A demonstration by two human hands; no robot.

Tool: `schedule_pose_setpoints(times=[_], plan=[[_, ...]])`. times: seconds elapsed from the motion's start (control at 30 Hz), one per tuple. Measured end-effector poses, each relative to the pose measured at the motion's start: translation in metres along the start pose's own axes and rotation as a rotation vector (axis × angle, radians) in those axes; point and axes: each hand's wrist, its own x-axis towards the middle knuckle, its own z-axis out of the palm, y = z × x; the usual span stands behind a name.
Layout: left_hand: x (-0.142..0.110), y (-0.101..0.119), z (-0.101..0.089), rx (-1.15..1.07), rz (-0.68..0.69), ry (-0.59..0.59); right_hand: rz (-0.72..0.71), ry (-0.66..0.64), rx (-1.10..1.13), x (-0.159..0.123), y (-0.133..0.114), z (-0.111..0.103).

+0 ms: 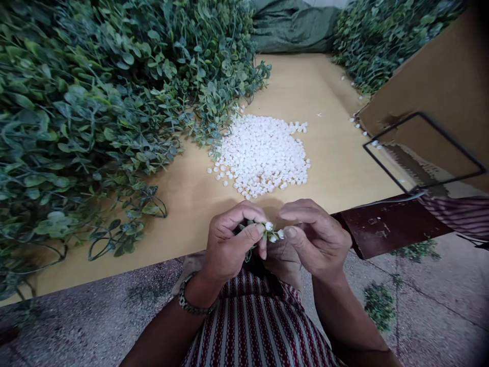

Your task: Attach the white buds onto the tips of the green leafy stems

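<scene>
While the left hand (232,245) pinches a leafy green sprig (272,236) tipped with white buds (269,226) at the table's (332,168) near edge, the right hand (321,238) curls half-open beside it, contact unclear. Beyond lies a heap of white beads (267,150), with piled greenery (114,76) to the left.

In the lower middle of the frame, the left hand (233,242) is hiding part of the green sprig (269,234), and I am not seeing clearly whether the right hand (319,237) is touching the white bud (281,234). In the middle, the white bits (263,153) are looking too small for me to count. The leaf pile (114,92) is running off the upper left, the cardboard (435,92) is running off the right, and leaves (148,294) at lower left are looking blurry.
</scene>
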Motion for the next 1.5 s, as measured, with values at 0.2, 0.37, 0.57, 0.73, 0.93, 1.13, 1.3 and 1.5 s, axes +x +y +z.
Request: schedule_pose_setpoints(times=[0.2,0.37,0.57,0.73,0.93,1.13,1.3,1.5], plan=[[0.002,0.005,-0.001,-0.145,-0.130,0.025,-0.122,-0.050,-0.067,0.004,-0.008,0.007],[0.001,0.006,-0.005,-0.187,-0.196,0.008,-0.216,-0.052,-0.150,0.006,-0.010,0.015],[0.001,0.005,-0.002,-0.171,-0.189,0.035,-0.273,-0.050,-0.250,0.009,-0.013,0.017],[0.000,0.005,0.001,-0.157,-0.168,0.056,-0.358,-0.090,-0.409,0.007,-0.013,0.011],[0.000,0.004,0.005,-0.137,-0.148,0.070,-0.403,-0.158,-0.556,0.006,-0.016,0.007],[0.000,0.003,0.000,-0.197,-0.131,0.017,-0.268,-0.077,-0.304,0.002,-0.014,0.011],[0.000,0.003,-0.005,-0.237,-0.116,-0.079,-0.155,-0.053,-0.132,0.002,-0.015,0.015],[0.001,0.001,-0.013,-0.264,-0.070,-0.179,-0.156,-0.068,-0.073,0.000,-0.014,0.015]])
